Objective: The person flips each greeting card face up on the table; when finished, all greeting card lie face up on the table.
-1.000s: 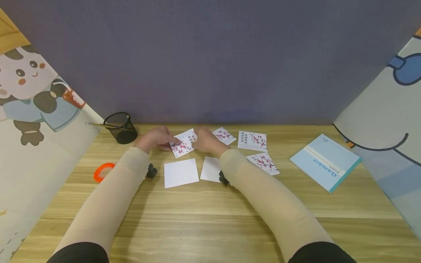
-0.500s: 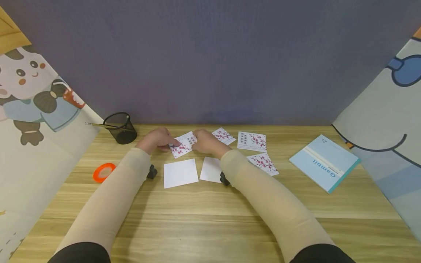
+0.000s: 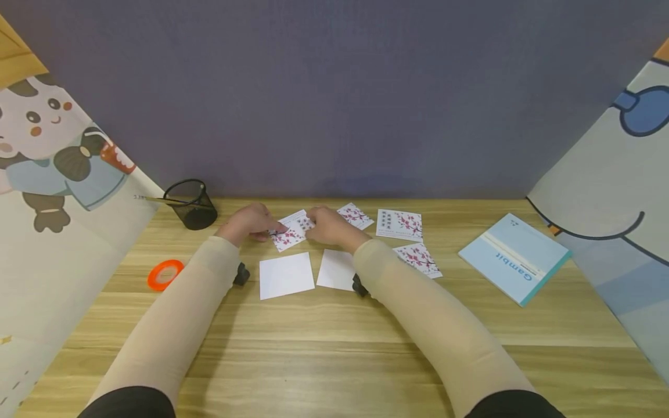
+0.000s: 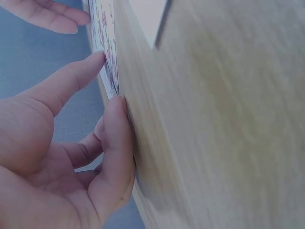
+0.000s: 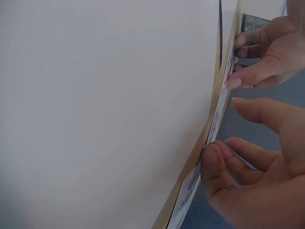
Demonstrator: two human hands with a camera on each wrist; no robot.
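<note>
In the head view, a white card (image 3: 290, 233) printed with pink blossom branches and dark characters lies on the wooden table between both hands. My left hand (image 3: 251, 223) holds its left end, thumb on the printed face and bent fingers at the edge. At the card's other end is my right hand (image 3: 329, 225), which covers part of it. Up close in the right wrist view, that hand's fingertips (image 5: 209, 150) touch the card's edge while the thumb stands off it. Two blank white cards (image 3: 287, 276) lie in front of the hands.
More blossom cards (image 3: 399, 224) lie to the right, one partly behind the right sleeve. A light blue book (image 3: 517, 258) is farther right. On the left stand a black mesh pen holder (image 3: 195, 212) with a pencil, and an orange tape roll (image 3: 165, 275). A dark grey panel (image 3: 334, 98) rises behind.
A second ago the blossom card was tilted up between the hands; it now lies lower and flatter on the table. The right hand has shifted slightly; the left has stayed nearly in place.
</note>
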